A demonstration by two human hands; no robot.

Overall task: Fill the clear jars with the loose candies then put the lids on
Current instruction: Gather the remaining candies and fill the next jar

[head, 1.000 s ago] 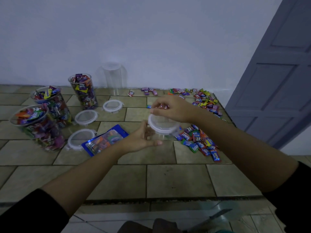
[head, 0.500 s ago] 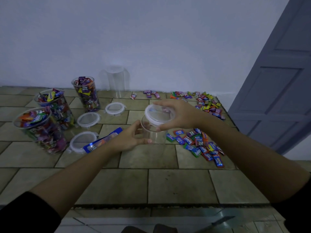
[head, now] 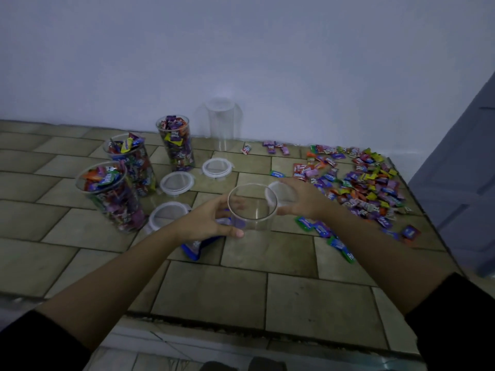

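Note:
My left hand (head: 211,222) grips an empty clear jar (head: 252,207) that stands upright on the tiled counter, its mouth uncovered. My right hand (head: 302,200) holds the jar's white lid (head: 278,196) just to the right of the rim, tilted. Loose wrapped candies (head: 367,183) lie in a wide pile at the right. Three clear jars full of candies (head: 112,195) (head: 132,163) (head: 176,141) stand at the left. A further empty jar with its lid on (head: 221,124) stands by the wall.
Three loose lids (head: 217,168) (head: 176,182) (head: 167,215) lie between the filled jars and my hands. A blue candy bag (head: 198,246) lies under my left wrist. The counter's front edge (head: 241,325) runs below my forearms. A grey door (head: 460,183) is at the right.
My right hand has lifted the lid off the jar and moved it to the right. My left hand has kept its hold on the jar.

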